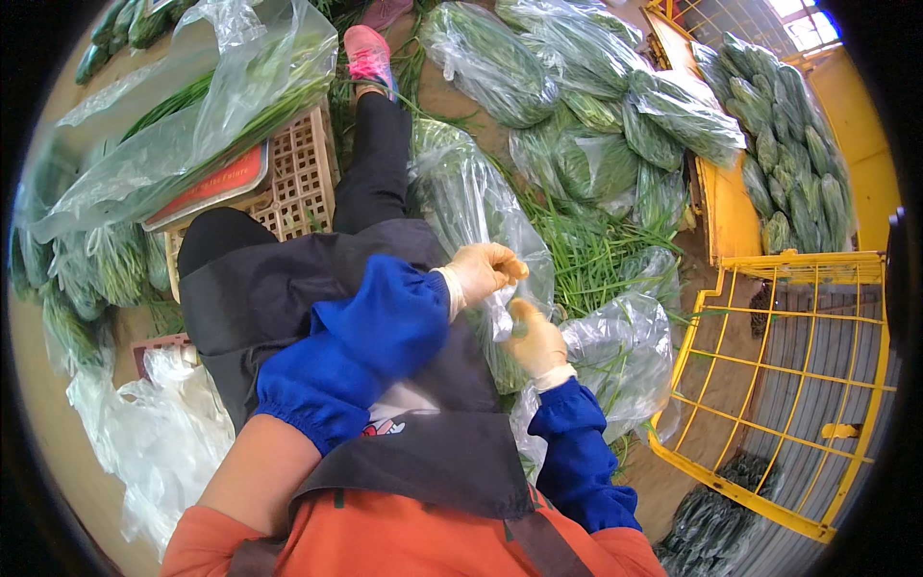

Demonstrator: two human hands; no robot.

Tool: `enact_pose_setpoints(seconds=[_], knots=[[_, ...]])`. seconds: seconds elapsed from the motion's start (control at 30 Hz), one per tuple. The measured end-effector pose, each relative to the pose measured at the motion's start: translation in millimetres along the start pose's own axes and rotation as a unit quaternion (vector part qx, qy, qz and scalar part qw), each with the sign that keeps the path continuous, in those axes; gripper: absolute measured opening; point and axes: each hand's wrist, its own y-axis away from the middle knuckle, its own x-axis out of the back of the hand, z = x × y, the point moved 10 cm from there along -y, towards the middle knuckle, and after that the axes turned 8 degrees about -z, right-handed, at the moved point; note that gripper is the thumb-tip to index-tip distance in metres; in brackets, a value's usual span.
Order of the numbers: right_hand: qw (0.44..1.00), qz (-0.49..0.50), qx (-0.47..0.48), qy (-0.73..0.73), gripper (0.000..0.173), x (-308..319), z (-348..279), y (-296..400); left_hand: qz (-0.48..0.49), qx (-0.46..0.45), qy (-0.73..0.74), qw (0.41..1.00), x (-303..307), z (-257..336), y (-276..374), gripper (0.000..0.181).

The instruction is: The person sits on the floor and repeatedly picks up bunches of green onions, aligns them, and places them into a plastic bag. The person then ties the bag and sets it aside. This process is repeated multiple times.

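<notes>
A long clear plastic bag (469, 187) packed with green leafy vegetables lies beside my right leg, its gathered mouth turned towards me. My left hand (487, 275), in a pale thin glove, is at this gathered end with its fingers pinched together on the film. Just below and to the right, my right hand (537, 342), gloved the same way, has its thumb and fingers curled beside the bunched plastic. Whether film is caught between them is hard to see. Loose long green stalks (588, 252) lie in a heap right of the bag.
More filled bags (570, 155) are piled ahead. A yellow wire-mesh frame (782, 368) stands at the right near a large filled bag (793, 151). On the left, a plastic crate (299, 169) carries a red-topped scale (220, 180) under bagged stalks (238, 101). White plastic bags (162, 418) lie below.
</notes>
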Motion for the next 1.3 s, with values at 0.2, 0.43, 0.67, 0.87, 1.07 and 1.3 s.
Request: enact_pose_setpoints(seconds=[0.2, 0.43, 0.67, 0.87, 1.07, 1.3], knots=[[0.996, 0.071, -0.037, 0.046, 0.017, 8, 1, 1, -0.097, -0.014, -0.399, 0.912, -27, 9, 7, 0.034], [0.986, 0.139, -0.009, -0.087, 0.01, 12, 19, 15, -0.116, -0.028, -0.661, 0.741, -56, 16, 12, 0.014], [0.937, 0.099, -0.045, -0.331, 0.013, -12, 50, 12, -0.121, -0.177, -0.772, 0.599, -90, 26, 27, 0.008], [0.969, 0.126, -0.069, -0.2, 0.009, 9, 71, 12, 0.046, -0.215, -0.707, 0.672, -59, 59, 32, 0.007], [0.981, 0.171, 0.087, 0.015, 0.023, 38, -19, 6, 0.051, -0.245, -0.661, 0.707, -56, 67, 38, 0.007], [0.973, 0.044, 0.05, -0.221, 0.011, -18, 54, -37, 0.04, -0.206, -0.642, 0.738, -52, 64, 30, 0.009]])
